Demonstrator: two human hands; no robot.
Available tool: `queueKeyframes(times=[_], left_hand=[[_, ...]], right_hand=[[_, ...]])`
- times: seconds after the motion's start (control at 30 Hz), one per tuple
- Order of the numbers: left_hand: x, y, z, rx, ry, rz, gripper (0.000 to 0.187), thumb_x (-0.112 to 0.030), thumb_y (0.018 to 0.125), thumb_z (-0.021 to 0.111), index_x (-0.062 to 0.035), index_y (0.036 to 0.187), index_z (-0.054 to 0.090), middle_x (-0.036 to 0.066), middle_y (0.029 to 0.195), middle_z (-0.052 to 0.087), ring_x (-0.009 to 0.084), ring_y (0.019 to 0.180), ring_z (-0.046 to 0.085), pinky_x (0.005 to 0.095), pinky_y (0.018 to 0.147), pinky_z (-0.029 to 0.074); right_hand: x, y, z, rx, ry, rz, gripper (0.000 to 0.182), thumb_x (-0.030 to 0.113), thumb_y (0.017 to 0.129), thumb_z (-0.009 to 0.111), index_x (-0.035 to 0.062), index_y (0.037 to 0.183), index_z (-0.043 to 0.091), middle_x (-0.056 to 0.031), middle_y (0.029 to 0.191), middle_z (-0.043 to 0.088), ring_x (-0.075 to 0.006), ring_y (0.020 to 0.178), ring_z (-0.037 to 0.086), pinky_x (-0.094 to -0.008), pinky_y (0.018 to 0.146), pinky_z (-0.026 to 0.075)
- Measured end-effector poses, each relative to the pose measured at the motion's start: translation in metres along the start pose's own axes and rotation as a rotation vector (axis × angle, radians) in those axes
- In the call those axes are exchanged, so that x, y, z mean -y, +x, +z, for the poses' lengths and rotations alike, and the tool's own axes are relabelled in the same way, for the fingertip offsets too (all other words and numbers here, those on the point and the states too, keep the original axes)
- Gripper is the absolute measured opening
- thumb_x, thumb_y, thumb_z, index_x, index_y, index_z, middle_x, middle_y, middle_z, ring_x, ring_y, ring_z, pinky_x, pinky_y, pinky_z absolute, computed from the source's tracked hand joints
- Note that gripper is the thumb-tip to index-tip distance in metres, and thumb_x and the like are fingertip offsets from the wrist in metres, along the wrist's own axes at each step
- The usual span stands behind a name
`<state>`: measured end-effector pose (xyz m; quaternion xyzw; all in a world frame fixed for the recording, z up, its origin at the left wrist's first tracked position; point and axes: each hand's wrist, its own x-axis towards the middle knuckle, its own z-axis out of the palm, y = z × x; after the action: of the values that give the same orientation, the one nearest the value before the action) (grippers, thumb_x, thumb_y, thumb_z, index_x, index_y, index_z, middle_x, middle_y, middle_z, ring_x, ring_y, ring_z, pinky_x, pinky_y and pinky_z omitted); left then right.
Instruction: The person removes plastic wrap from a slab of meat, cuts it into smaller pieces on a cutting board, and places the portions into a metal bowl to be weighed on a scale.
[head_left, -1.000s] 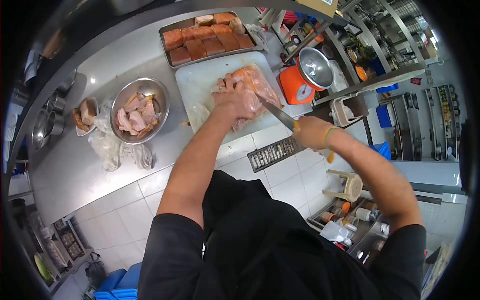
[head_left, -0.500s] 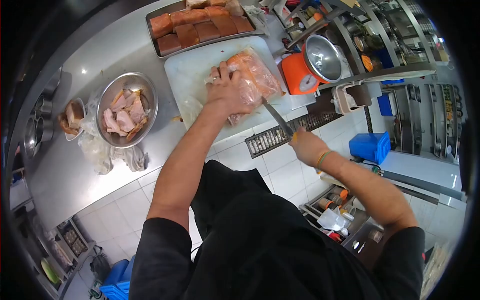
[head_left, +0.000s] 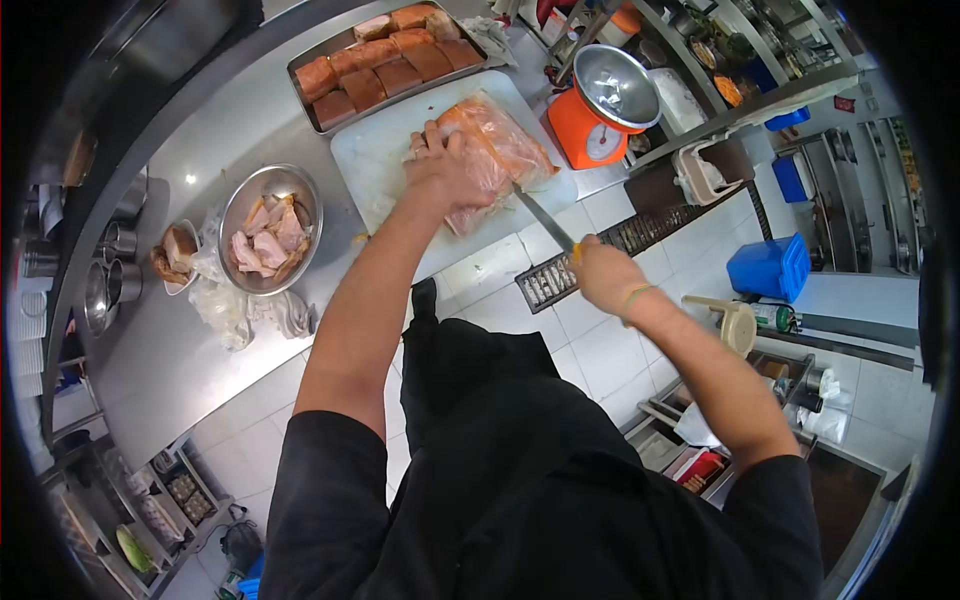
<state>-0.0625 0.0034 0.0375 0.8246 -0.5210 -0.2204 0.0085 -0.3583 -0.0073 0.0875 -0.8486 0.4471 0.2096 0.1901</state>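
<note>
A large slab of meat in clear plastic wrap (head_left: 515, 145) lies on the white cutting board (head_left: 360, 150). My left hand (head_left: 447, 172) presses down on its left part, fingers spread over the plastic. In my right hand (head_left: 610, 277) is a knife (head_left: 547, 222), gripped by its yellowish handle. Its blade points up and left, with the tip right at the slab's near edge. Left of the board stands a steel bowl (head_left: 228, 190) with several cut pieces of pale meat (head_left: 270, 245) inside.
A metal tray (head_left: 305, 104) of reddish-brown meat blocks (head_left: 362, 86) sits behind the board. At the board's right is an orange scale (head_left: 568, 128) with a steel bowl on top (head_left: 616, 88). Crumpled plastic bags (head_left: 222, 312) and a small meat dish (head_left: 180, 285) lie left.
The camera view has shifted slightly. My left hand stays on the wrapped meat, and the knife tip remains at its near edge, with the blade still angled up and left.
</note>
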Motion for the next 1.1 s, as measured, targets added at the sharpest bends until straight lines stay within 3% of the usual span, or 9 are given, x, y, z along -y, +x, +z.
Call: queueKeyframes(times=[0.07,0.17,0.27,0.5,0.63,0.7,0.8,0.9,1.1], left_hand=[[-0.001,0.003,0.000,0.004,0.011,0.004,0.133,-0.065,0.058,0.092,-0.0181,0.165,0.027,0.025,0.171,0.010,0.0520,0.158,0.015,0.0527,0.126,0.035],[-0.001,0.009,0.006,-0.029,0.019,0.006,0.129,-0.061,0.060,0.091,-0.0175,0.164,0.028,0.026,0.171,0.011,0.0520,0.158,0.014,0.0523,0.124,0.038],[0.002,0.005,0.002,-0.021,-0.019,0.028,0.126,-0.058,0.061,0.091,-0.0169,0.163,0.031,0.026,0.170,0.012,0.0524,0.158,0.015,0.0523,0.122,0.040],[0.012,0.003,0.004,-0.065,-0.118,0.081,0.120,-0.056,0.057,0.093,-0.0157,0.158,0.040,0.026,0.170,0.012,0.0514,0.157,0.018,0.0605,0.119,0.040],[0.018,0.004,0.010,-0.103,-0.185,0.097,0.120,-0.055,0.056,0.095,-0.0164,0.156,0.042,0.026,0.171,0.013,0.0513,0.157,0.018,0.0660,0.118,0.038],[0.019,0.004,0.009,-0.108,-0.186,0.090,0.121,-0.055,0.056,0.096,-0.0163,0.156,0.041,0.026,0.171,0.013,0.0514,0.157,0.018,0.0659,0.118,0.037],[0.013,0.004,0.004,-0.093,-0.147,0.069,0.121,-0.056,0.057,0.095,-0.0150,0.156,0.039,0.025,0.170,0.013,0.0518,0.157,0.018,0.0622,0.120,0.038],[0.009,0.000,0.006,-0.063,-0.107,0.043,0.124,-0.056,0.057,0.095,-0.0147,0.159,0.036,0.026,0.170,0.012,0.0519,0.157,0.017,0.0616,0.121,0.037],[0.006,0.006,0.015,-0.103,-0.016,0.049,0.128,-0.058,0.059,0.093,-0.0137,0.162,0.031,0.028,0.170,0.011,0.0529,0.157,0.015,0.0581,0.123,0.035]], right_hand=[[-0.006,-0.018,-0.031,0.028,-0.053,-0.070,0.037,0.028,0.102,0.064,-0.0077,0.111,0.061,-0.0277,0.098,0.075,-0.0439,0.088,0.076,-0.0520,0.080,0.060],[0.026,-0.021,-0.101,0.360,-0.006,0.071,0.036,0.027,0.101,0.064,-0.0085,0.103,0.069,-0.0257,0.090,0.076,-0.0386,0.074,0.077,-0.0464,0.070,0.062],[0.033,0.004,-0.142,0.523,-0.164,-0.063,0.042,0.030,0.103,0.063,-0.0120,0.100,0.064,-0.0235,0.079,0.072,-0.0314,0.061,0.074,-0.0445,0.060,0.062],[0.092,0.039,-0.200,0.688,-0.277,0.119,0.040,0.028,0.102,0.063,-0.0094,0.088,0.067,-0.0194,0.078,0.071,-0.0283,0.061,0.073,-0.0429,0.057,0.063],[0.059,0.041,-0.159,0.657,-0.335,-0.086,0.037,0.029,0.101,0.064,-0.0071,0.094,0.067,-0.0251,0.087,0.072,-0.0361,0.069,0.075,-0.0468,0.068,0.062],[0.036,0.029,-0.120,0.490,-0.230,0.000,0.036,0.029,0.102,0.064,-0.0065,0.098,0.067,-0.0279,0.092,0.073,-0.0394,0.078,0.076,-0.0484,0.076,0.062],[-0.030,0.028,-0.009,0.166,-0.339,-0.179,0.040,0.030,0.103,0.061,-0.0082,0.114,0.060,-0.0293,0.098,0.074,-0.0411,0.091,0.076,-0.0510,0.082,0.060],[-0.024,0.021,0.035,0.068,-0.039,0.091,0.044,0.032,0.105,0.059,-0.0075,0.124,0.053,-0.0297,0.100,0.074,-0.0434,0.097,0.074,-0.0523,0.086,0.059],[-0.036,0.034,0.095,-0.003,0.082,0.111,0.038,0.025,0.105,0.051,-0.0090,0.123,0.052,-0.0313,0.105,0.074,-0.0466,0.099,0.074,-0.0543,0.088,0.058]])
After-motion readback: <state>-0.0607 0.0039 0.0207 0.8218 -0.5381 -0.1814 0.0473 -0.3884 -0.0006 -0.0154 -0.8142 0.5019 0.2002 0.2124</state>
